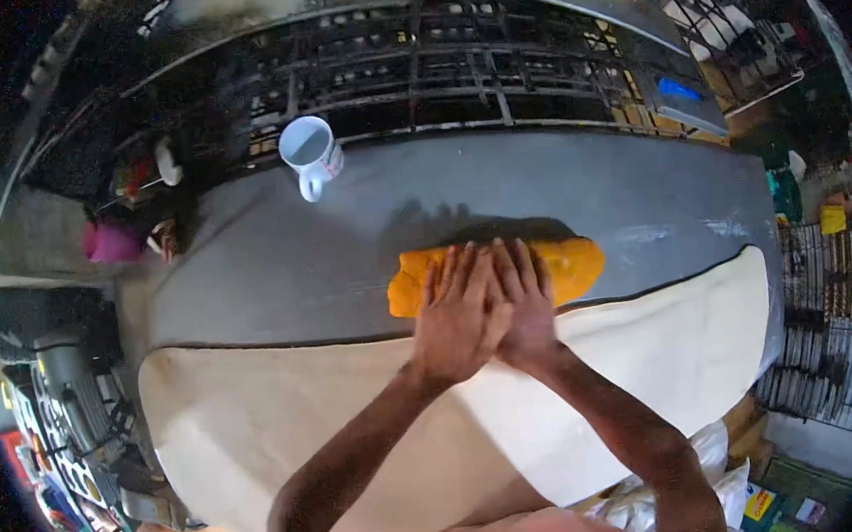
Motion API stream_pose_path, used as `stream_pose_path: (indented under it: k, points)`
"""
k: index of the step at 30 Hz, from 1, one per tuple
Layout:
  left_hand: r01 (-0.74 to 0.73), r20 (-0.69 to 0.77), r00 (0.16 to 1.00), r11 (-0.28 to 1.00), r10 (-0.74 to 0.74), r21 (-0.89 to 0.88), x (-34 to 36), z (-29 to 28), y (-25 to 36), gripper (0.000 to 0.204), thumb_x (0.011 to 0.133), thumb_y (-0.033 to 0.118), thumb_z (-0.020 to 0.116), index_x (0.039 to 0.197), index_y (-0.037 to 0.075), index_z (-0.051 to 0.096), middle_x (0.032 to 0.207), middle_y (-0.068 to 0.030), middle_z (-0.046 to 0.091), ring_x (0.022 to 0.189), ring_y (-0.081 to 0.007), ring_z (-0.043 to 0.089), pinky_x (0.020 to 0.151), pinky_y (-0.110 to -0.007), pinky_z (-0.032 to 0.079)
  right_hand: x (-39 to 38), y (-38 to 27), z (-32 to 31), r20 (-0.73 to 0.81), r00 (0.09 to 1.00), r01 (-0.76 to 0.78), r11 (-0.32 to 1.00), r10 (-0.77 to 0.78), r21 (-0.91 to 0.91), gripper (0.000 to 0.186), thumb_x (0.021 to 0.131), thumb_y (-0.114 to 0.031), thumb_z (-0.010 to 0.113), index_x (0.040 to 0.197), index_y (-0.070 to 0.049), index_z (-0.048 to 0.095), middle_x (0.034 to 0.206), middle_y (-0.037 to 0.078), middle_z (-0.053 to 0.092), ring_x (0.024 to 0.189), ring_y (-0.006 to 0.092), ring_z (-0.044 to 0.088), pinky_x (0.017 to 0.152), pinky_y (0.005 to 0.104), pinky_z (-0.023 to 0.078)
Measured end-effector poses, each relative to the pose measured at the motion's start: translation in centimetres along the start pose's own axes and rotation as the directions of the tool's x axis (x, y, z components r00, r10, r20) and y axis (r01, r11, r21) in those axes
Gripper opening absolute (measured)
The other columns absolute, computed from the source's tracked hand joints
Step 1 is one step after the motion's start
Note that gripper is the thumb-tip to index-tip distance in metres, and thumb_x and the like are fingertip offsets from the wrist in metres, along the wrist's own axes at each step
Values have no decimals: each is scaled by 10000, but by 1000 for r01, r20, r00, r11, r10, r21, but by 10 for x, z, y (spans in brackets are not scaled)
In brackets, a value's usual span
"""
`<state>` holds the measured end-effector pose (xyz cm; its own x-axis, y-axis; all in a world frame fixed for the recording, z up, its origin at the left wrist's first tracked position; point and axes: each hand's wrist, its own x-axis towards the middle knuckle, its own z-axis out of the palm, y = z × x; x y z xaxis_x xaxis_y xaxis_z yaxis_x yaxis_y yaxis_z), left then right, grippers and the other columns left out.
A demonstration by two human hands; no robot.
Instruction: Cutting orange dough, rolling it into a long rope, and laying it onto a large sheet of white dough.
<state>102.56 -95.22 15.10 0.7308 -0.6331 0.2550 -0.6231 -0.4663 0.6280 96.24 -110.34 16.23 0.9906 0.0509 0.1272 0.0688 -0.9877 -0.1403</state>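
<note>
Orange lump (576,262), long axis left-right; left hand (456,316), right hand (529,310) flat atop, grip uncurled

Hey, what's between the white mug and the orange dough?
The head view shows only grey tabletop there, with a dark shadow nearer the orange dough.

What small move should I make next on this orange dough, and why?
Perhaps slide toward one end and press there: your left hand and right hand rest close together over the middle of the orange dough, leaving both its ends uncovered.
</note>
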Motion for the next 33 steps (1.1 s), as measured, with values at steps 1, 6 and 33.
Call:
stream_pose_path:
  k: [1, 6, 33]
  points:
    - [-24, -50, 998, 995, 29, 94, 7, 13, -3, 823, 1034, 549, 542, 1612, -22, 410, 1613, -355, 436, 1512, -532, 400, 1269, -654, 235, 12, 4, 9, 26, 1000, 10, 999, -8, -52, 870, 894, -405, 664, 1610, 25, 419, 1659, 273, 388, 1535, 502, 337, 1261, 675, 237]
    - [103, 31, 994, 980, -109, 169, 118, 13, -18, 848, 1006, 612, 518, 1610, 21, 458, 1478, -330, 592, 1442, -541, 488, 1264, -676, 200, 83, 104, 56, 225, 946, -171, 950, 233, -262, 667, 922, -430, 625, 1418, 14, 591, 1396, 230, 656, 1309, 424, 605, 1141, 588, 423]
    - [85, -405, 911, 925, 79, 371, 155, 34, -43, 823, 1038, 564, 518, 1614, -16, 426, 1583, -297, 512, 1573, -507, 334, 1300, -668, 142, 135, 90, 7, -142, 983, -121, 993, 118, -10, 782, 942, -343, 607, 1634, -37, 413, 1663, 181, 441, 1543, 398, 392, 1259, 624, 269]
